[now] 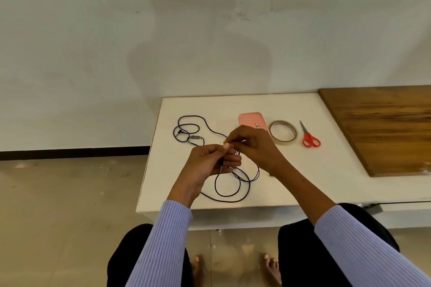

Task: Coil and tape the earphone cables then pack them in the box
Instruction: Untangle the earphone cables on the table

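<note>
Where the white table (291, 184) meets a pale wall above a beige floor, the left hand (207, 165) curls closed around a gathered part of the black earphone cable (231, 190), and the right hand (253, 144) pinches the same cable at its fingertips (229, 141), just above the left thumb. Loose loops hang below the fingers; more cable trails beyond them leftward. Behind the right hand lies a pink box (250, 119), then a tape roll (283, 133), then red scissors (310, 138), beside a wooden board (384, 128).
</note>
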